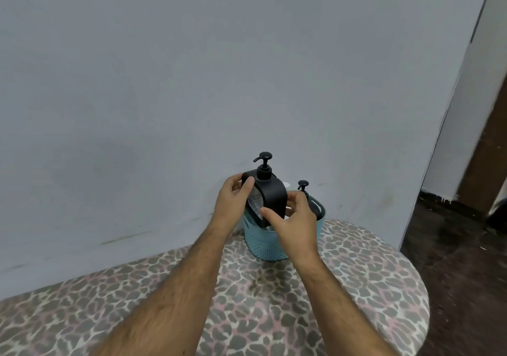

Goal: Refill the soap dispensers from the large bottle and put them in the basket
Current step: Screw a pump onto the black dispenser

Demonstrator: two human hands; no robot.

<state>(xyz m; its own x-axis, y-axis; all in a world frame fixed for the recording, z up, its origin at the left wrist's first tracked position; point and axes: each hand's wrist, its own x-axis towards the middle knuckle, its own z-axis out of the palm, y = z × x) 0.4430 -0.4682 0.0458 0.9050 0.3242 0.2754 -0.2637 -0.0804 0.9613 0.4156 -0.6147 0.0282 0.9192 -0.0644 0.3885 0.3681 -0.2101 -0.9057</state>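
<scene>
A black soap dispenser [270, 196] with a pump top is held tilted, its base just inside the teal perforated basket [264, 244]. My left hand [233, 203] grips its upper left corner. My right hand [292, 220] grips its lower right side. A second black dispenser [308, 198] stands in the basket behind my right hand, with only its pump and shoulder showing. The large bottle is not in view.
The basket stands on a round table with a leopard-print cloth [274, 301], close to a grey wall [192, 81]. A door frame [466, 109] and dark floor [452, 246] lie to the right.
</scene>
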